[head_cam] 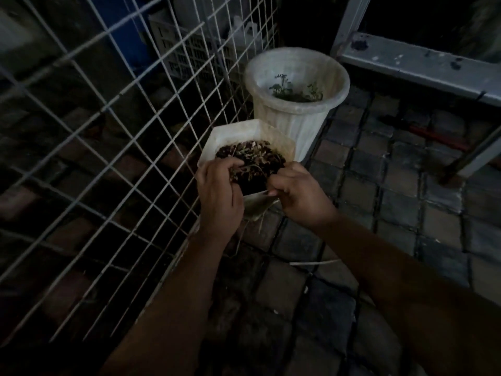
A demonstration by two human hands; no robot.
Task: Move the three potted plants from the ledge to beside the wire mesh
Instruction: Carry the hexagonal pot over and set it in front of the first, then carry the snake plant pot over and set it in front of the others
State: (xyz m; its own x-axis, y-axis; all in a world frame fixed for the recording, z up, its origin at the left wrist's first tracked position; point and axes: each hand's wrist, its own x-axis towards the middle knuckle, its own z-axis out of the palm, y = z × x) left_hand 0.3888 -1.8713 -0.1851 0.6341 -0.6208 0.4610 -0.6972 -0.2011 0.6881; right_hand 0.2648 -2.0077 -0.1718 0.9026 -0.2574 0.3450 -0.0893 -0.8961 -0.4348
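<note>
A white angular pot (233, 132) with dark soil and a dried brown plant (252, 156) sits low on the paved floor, right beside the wire mesh (113, 137). My left hand (219, 196) grips its near left rim, fingers curled into the plant. At the near right rim my right hand (298, 194) pinches the pot's edge. Behind it stands a tall round white pot (295, 115) with a small green plant (295, 90), also next to the mesh. No third pot is in view.
The scene is dim. A grey metal ledge or frame (423, 63) runs across the upper right, with a slanted leg (477, 156) below it. Behind the mesh are a white crate (189, 52) and a blue panel (122, 36). Paving stones (393, 202) spread to the right.
</note>
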